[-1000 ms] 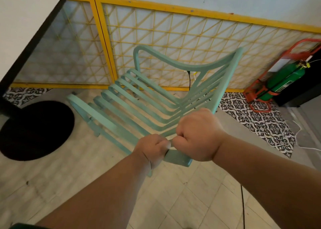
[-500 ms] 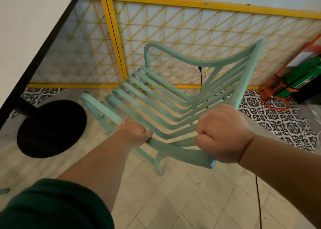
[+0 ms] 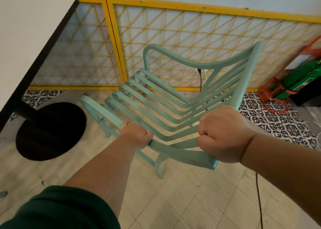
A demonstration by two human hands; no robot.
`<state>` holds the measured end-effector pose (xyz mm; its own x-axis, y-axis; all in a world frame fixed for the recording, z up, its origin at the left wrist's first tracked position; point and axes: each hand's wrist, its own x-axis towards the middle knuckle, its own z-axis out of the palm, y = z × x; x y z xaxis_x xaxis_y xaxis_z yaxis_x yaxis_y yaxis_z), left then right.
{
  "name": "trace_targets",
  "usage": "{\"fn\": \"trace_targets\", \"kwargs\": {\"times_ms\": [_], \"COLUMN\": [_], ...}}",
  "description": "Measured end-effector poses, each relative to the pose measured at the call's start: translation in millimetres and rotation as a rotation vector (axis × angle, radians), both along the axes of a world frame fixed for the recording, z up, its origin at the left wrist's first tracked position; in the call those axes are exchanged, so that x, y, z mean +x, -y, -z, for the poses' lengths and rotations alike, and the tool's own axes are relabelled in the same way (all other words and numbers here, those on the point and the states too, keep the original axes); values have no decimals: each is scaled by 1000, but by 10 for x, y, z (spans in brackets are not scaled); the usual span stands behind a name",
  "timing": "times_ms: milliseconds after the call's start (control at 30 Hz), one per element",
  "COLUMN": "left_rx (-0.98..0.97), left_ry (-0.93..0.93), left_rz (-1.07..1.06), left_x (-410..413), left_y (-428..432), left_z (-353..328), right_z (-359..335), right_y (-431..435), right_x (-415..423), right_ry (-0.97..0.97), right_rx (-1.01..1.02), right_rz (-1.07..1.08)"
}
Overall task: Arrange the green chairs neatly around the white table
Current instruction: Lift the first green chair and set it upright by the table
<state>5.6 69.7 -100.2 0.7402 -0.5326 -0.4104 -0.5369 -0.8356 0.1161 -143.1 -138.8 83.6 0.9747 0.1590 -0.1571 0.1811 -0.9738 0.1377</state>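
A mint-green slatted chair [image 3: 166, 107] fills the middle of the view, tilted, with its curved top rail nearest me. My left hand [image 3: 136, 135] is closed around that rail on its left part. My right hand [image 3: 224, 134] grips the same rail near its right end. The white table [image 3: 29, 30] with a black edge is at the upper left, and its round black base [image 3: 50, 131] sits on the floor just left of the chair.
A yellow-framed mesh fence [image 3: 182, 42] runs along the wall behind the chair. A green cylinder in a red stand [image 3: 298, 82] stands at the far right. A black cable [image 3: 258, 199] trails across the tiled floor at lower right.
My left hand slid leftward along the rail, away from my right hand. The chair and table take up more of the view and have shifted right.
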Motion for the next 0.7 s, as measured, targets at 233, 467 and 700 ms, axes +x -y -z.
{"fn": "trace_targets", "kwargs": {"times_ms": [233, 467, 700], "left_rx": [-30, 46, 47], "left_ry": [6, -11, -37], "left_rz": [-87, -203, -317], "left_x": [-154, -424, -522], "left_y": [58, 280, 361], "left_z": [-106, -136, -92], "right_z": [-10, -81, -117], "right_y": [100, 440, 554], "right_x": [51, 243, 357], "right_ry": [-21, -97, -178], "right_rx": [-24, -92, -100], "right_rz": [-20, -87, -89]}}
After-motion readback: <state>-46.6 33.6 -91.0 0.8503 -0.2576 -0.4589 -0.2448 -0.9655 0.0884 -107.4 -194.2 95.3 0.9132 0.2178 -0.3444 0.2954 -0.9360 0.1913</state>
